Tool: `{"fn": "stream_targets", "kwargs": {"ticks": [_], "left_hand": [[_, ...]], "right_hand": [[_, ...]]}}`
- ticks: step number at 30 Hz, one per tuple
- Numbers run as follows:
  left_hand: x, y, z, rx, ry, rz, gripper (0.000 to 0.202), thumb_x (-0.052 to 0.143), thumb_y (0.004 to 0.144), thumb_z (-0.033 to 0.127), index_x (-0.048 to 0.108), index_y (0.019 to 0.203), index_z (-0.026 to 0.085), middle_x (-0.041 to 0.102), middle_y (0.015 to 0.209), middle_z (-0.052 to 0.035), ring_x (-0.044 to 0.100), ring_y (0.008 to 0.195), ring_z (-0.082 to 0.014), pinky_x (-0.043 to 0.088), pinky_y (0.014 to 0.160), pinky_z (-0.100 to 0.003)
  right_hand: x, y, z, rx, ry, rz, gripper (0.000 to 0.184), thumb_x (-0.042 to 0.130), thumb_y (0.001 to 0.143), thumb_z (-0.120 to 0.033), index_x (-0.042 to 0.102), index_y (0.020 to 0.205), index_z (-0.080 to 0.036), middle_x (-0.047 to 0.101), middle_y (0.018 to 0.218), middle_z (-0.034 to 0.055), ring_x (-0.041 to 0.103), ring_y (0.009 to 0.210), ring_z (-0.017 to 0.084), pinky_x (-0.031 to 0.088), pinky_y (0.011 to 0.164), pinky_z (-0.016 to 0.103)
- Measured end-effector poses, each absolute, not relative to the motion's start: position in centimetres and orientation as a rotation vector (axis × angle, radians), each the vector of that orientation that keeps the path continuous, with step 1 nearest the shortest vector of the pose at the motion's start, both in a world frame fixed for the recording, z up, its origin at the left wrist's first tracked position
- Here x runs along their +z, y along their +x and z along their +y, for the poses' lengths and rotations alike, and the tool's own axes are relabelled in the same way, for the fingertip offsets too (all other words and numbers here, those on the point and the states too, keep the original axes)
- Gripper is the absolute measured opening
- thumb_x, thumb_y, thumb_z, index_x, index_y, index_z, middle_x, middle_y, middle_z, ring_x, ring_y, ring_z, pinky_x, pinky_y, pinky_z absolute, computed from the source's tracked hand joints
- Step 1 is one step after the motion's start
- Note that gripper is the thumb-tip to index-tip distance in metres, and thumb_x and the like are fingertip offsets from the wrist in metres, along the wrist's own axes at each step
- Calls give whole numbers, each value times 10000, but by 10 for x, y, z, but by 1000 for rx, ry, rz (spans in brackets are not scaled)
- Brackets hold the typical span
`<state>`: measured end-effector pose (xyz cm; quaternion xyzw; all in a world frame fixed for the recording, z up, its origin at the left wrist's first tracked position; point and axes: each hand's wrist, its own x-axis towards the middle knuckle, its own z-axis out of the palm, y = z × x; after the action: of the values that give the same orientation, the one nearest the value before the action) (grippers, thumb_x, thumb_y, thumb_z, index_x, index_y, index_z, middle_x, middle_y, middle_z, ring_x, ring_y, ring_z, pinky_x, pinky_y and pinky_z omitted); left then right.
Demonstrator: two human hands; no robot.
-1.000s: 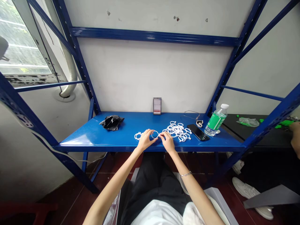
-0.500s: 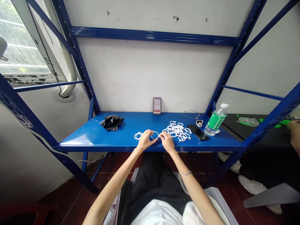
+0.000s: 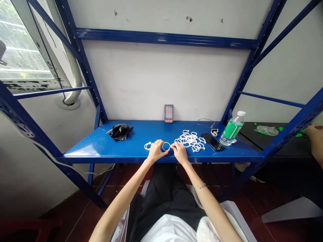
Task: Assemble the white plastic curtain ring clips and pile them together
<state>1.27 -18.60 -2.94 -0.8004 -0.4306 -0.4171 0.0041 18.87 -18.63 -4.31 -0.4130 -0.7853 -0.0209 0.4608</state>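
Above the table's front edge, my left hand [image 3: 155, 151] is closed on the left side of a white curtain ring [image 3: 166, 142]. The fingers of my right hand [image 3: 180, 152] pinch the small end at the ring's right side, and the fingertips hide that part. A loose pile of similar white rings [image 3: 191, 138] lies just beyond and to the right of my right hand. A few more white rings [image 3: 147, 146] lie beside my left hand, partly covered by it.
On the blue table [image 3: 141, 129] are a crumpled black plastic bag [image 3: 120, 131], a propped-up phone [image 3: 169, 113], a black phone [image 3: 213, 142], a water bottle [image 3: 232, 129] and a white coiled cable [image 3: 214, 132]. Another person's hand [image 3: 316, 137] is at the dark table on the right.
My hands and the ring between them stay almost in place. At the far right, the other person's hand has shifted slightly left, and that person's shoes have drawn back.
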Motion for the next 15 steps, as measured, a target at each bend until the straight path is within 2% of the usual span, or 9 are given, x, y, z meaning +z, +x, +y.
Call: {"fn": "stream_targets", "kwargs": {"ticks": [15], "left_hand": [[-29, 13, -187, -1298, -2496, -1362, 236, 601, 791, 419, 520, 831, 201, 549, 779, -18, 522, 742, -173, 408, 603, -262]], "right_hand": [[-42, 188, -187, -36, -1017, -1945, 172, 454, 927, -159, 477, 769, -224, 649, 769, 24, 615, 754, 221, 430, 778, 376]]}}
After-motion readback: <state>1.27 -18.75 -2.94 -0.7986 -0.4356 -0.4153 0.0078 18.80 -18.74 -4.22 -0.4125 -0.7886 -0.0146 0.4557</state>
